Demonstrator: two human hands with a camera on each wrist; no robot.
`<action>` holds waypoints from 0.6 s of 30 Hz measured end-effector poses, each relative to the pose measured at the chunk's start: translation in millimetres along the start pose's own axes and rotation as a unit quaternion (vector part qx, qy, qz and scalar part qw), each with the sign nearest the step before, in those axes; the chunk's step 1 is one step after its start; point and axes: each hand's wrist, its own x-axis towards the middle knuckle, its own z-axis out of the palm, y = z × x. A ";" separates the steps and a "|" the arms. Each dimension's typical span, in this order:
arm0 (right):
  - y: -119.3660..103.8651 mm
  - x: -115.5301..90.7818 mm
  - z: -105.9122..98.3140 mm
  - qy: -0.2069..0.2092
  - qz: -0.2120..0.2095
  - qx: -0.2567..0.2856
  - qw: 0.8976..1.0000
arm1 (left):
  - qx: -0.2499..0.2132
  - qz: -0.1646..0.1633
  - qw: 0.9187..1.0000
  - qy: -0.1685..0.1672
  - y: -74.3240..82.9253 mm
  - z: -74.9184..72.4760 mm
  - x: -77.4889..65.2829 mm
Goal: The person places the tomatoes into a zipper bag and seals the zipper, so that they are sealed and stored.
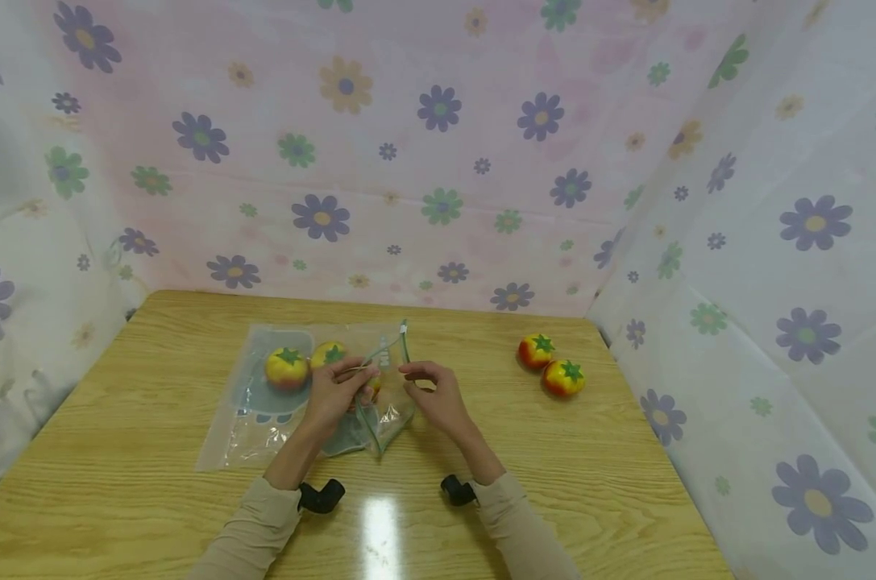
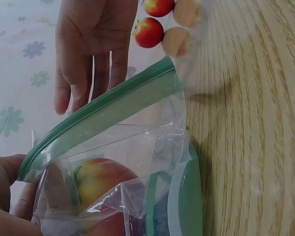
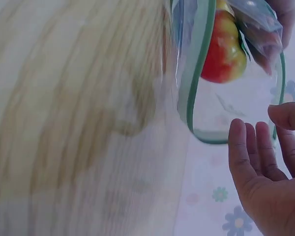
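Note:
A clear zip bag [image 1: 234, 439] with a green-edged mouth [image 2: 108, 101] lies on the table, its mouth gaping toward the right. Several red-and-yellow tomatoes with green star-shaped tops show through the plastic: one tomato [image 1: 287, 369] at the left, another tomato [image 1: 327, 354] beside it, and a third tomato [image 3: 223, 49] near the mouth. My left hand [image 1: 334, 392] pinches the bag's edge by the mouth, partly covering the third tomato. At the mouth's right side is my right hand [image 1: 438, 396], its fingers [image 3: 241, 152] loosely extended and holding nothing visible; whether they touch the rim is unclear.
Two more tomatoes, one tomato [image 1: 535, 352] and another tomato [image 1: 564, 379], sit side by side at the table's right. Flower-patterned cloth [image 1: 438, 161] hangs behind the wooden table [image 1: 554, 467] and at both sides. Dark wrist devices [image 1: 322, 496] are at both sleeves.

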 end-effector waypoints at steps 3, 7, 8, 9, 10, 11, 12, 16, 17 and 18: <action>0.8 -0.1 -6.3 0.008 0.001 0.011 1.000 | -0.007 -0.002 1.000 -0.001 0.0 -0.6 -0.4; 1.8 1.6 -17.3 0.025 0.003 0.028 0.999 | -0.009 -0.006 1.000 -0.004 -0.3 -1.3 -0.7; 1.8 2.2 -20.5 0.030 0.005 0.032 0.999 | -0.009 -0.007 1.000 -0.003 -0.5 -1.5 -0.6; 2.2 3.0 -23.8 0.036 0.005 0.034 0.999 | -0.009 -0.008 1.000 -0.003 -0.8 -1.7 -0.5; 2.4 3.8 -27.3 0.043 0.006 0.035 0.998 | -0.010 -0.008 1.000 -0.004 -1.2 -1.9 -0.2; 3.3 4.7 -30.9 0.051 0.007 0.035 0.998 | -0.012 -0.008 1.000 -0.004 -1.6 -1.9 0.0; 4.1 5.4 -34.6 0.060 0.006 0.033 0.998 | -0.013 -0.008 1.000 -0.005 -1.7 -2.0 0.0; 7.8 6.4 -50.0 0.096 0.006 0.019 0.995 | -0.025 -0.006 1.000 -0.009 -2.2 -2.2 0.1; 8.3 6.0 -53.8 0.103 0.007 0.017 0.994 | -0.028 -0.005 1.000 -0.010 -2.2 -2.4 0.1; 8.1 5.3 -57.3 0.109 0.009 0.016 0.994 | -0.031 -0.005 0.999 -0.011 -2.1 -2.4 0.0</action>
